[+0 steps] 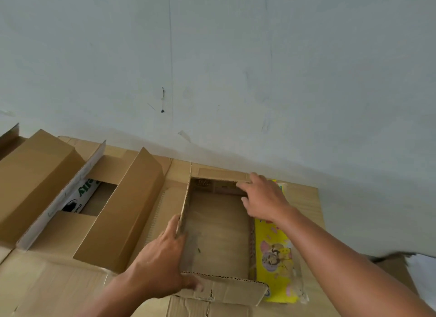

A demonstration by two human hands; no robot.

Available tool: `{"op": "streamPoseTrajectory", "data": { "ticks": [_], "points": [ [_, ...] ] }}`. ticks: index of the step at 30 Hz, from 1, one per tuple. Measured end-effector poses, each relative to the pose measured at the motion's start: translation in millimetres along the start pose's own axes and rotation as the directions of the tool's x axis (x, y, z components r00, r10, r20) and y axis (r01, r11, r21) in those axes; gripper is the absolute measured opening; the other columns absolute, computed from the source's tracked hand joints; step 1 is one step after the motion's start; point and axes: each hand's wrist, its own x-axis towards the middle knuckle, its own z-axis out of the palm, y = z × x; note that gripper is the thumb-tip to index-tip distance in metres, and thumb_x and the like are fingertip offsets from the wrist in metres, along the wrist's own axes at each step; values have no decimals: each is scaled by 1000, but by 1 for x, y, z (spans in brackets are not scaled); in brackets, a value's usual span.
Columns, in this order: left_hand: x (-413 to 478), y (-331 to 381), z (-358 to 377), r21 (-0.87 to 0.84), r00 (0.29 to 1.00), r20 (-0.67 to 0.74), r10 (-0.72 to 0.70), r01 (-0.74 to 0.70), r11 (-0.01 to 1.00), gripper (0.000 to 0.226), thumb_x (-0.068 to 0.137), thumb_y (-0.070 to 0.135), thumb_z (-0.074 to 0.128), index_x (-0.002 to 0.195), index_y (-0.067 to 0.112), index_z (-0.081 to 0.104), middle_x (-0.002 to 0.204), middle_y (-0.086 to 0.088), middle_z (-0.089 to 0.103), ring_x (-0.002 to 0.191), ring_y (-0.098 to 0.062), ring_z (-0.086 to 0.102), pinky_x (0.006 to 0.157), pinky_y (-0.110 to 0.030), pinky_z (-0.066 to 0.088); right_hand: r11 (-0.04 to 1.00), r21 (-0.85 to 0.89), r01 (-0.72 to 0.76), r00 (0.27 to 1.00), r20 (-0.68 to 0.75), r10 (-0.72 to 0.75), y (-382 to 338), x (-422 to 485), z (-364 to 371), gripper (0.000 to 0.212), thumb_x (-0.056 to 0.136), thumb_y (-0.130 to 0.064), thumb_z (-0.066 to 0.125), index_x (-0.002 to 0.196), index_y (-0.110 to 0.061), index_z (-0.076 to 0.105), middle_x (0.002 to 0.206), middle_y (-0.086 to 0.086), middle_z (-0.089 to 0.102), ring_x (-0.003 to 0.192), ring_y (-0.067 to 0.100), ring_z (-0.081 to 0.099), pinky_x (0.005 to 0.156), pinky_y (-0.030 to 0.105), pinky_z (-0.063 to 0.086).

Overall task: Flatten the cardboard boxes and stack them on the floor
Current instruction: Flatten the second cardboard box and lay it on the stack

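Wall (236, 69); two hands (162, 257) (264, 198), one yellow box (276, 257)

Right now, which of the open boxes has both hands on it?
The yellow-sided box: left hand grips its left wall, right hand its far corner. The white-flapped box sits untouched, further left.

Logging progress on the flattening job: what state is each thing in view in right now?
yellow-printed box: open, upright, not flattened, standing on the cardboard sheets.
large box: open, flaps raised, not flattened.
cardboard sheets: flattened, lying under both boxes.
left hand: grip on the yellow-printed box's left wall.
right hand: grip on its far right corner.
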Motion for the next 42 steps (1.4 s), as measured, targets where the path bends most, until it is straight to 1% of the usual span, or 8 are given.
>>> {"op": "streamPoseTrajectory", "data": {
  "ticks": [7, 12, 18, 21, 26, 30, 36, 42],
  "points": [
    [3, -3, 10, 30, 998, 38, -53, 52, 998, 41, 70, 59, 78, 89, 24, 68, 159, 16, -13, 90, -15, 64, 81, -32, 54, 935, 172, -310, 940, -90, 328, 28, 5, 7, 59, 87, -38, 61, 143, -29, 43, 142, 9, 31, 129, 28, 37, 103, 42, 40],
    [3, -6, 11, 16, 999, 27, -26, 26, 1000, 39, 67, 53, 81, 76, 19, 64, 156, 19, -5, 86, -9, 63, 77, -29, 54, 687, 320, -652, 750, 408, 521, 43, -6, 17, 80, 84, -16, 57, 154, -31, 21, 159, 12, -4, 128, 34, 48, 80, 32, 55],
    [2, -1, 5, -110, 999, -18, 48, -50, 993, 33, 68, 44, 83, 74, 15, 67, 158, 23, 4, 120, -1, 53, 92, -26, 51, 609, 578, -544, 835, 303, 458, 44, -25, 6, 72, 75, -3, 51, 142, -28, 49, 138, 6, 56, 75, 15, 68, 50, 20, 44],
    [1, 6, -1, -144, 990, -78, 116, -127, 981, 37, 67, 48, 82, 70, 17, 63, 159, 22, 13, 123, 3, 50, 93, -24, 49, 559, 694, -454, 873, 223, 433, 38, -32, -12, 57, 82, -9, 57, 134, -31, 57, 115, -2, 68, 73, 7, 65, 65, 21, 52],
    [2, 17, -11, -88, 951, -228, 206, -231, 969, 35, 71, 53, 73, 69, 24, 55, 150, 14, 38, 125, 3, 50, 90, -25, 49, 575, 661, -483, 866, 264, 424, 42, -48, -28, 77, 86, -18, 63, 152, -19, 25, 142, 9, 52, 122, 26, 56, 93, 32, 46],
    [0, 21, -18, -121, 926, -297, 232, -277, 953, 32, 72, 50, 72, 69, 27, 50, 147, 15, 44, 132, -2, 47, 95, -33, 50, 558, 535, -634, 771, 495, 402, 46, -65, -28, 104, 84, -8, 52, 151, -32, -24, 96, 9, 66, 67, 20, 61, 49, 25, 46],
    [-6, 35, -44, -308, 948, -182, 263, -309, 900, 30, 72, 41, 78, 74, 23, 54, 139, 31, 42, 122, 8, 46, 96, -28, 51, 565, 634, -528, 824, 223, 521, 51, -75, -42, 88, 82, 1, 38, 156, -34, 8, 155, 9, 38, 94, 26, 66, 60, 30, 53],
    [0, 37, -61, -764, 958, 91, 273, -108, 637, 48, 70, 15, 83, 107, 32, 56, 125, 6, 59, 121, -9, 59, 96, -43, 54, 493, 756, -430, 790, 51, 611, 55, -66, -53, 64, 80, -4, 42, 140, -27, 52, 139, 6, 56, 66, 18, 61, 43, 17, 38]
  ]
}}
